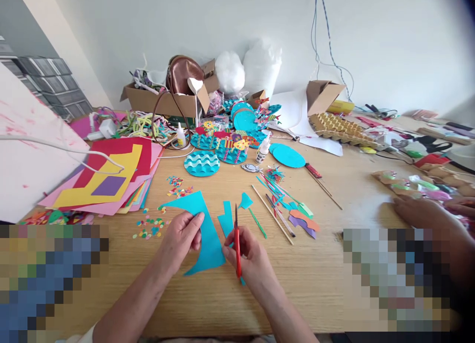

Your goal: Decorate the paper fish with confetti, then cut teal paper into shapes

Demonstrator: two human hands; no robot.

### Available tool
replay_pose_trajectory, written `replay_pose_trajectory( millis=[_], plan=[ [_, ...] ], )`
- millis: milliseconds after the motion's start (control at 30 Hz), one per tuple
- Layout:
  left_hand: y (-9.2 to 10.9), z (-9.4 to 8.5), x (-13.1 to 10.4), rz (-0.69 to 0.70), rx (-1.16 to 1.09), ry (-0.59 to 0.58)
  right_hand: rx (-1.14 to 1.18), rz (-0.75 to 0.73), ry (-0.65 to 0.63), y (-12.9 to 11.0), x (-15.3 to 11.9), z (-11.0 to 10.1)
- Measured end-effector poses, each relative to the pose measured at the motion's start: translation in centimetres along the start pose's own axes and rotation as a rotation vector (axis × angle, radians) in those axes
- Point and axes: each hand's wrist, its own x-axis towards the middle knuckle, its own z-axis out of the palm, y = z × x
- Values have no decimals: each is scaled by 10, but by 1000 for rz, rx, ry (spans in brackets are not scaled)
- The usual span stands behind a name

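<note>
My left hand (pixel 186 230) pinches a large blue paper piece (pixel 211 234) with a curved cut edge, its thumb on top. In my right hand (pixel 247 254) are red-handled scissors (pixel 238 249), blades pointing away from me and looking closed. The fingers of that hand are also close to a narrow blue paper strip (pixel 226 221), partly hidden behind them; whether they grip it I cannot tell. A small blue scrap (pixel 245 200) lies just beyond the scissor tips, beside a green strip (pixel 258 223).
Colored paper sheets (pixel 111 179) are stacked at left, near paper dots (pixel 152 227). Sticks (pixel 272 214), paper scraps (pixel 304 221) and a glue bottle (pixel 263 150) lie to the right. Decorated blue discs (pixel 202 163) stand behind. Another person's hand (pixel 417 214) rests at far right.
</note>
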Motion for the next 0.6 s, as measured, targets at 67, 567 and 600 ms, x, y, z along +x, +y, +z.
replay_pose_trajectory(
  millis=[67, 567, 600],
  plan=[
    [-1, -1, 0, -10, -55, -2, -12, 12, -31, 0, 0, 0],
    [-5, -6, -1, 203, 171, -271, 178, -33, -16, -12, 12, 2],
    [-5, -7, 0, 194, 161, -264, 146, -48, -29, -13, 11, 1]
  ],
)
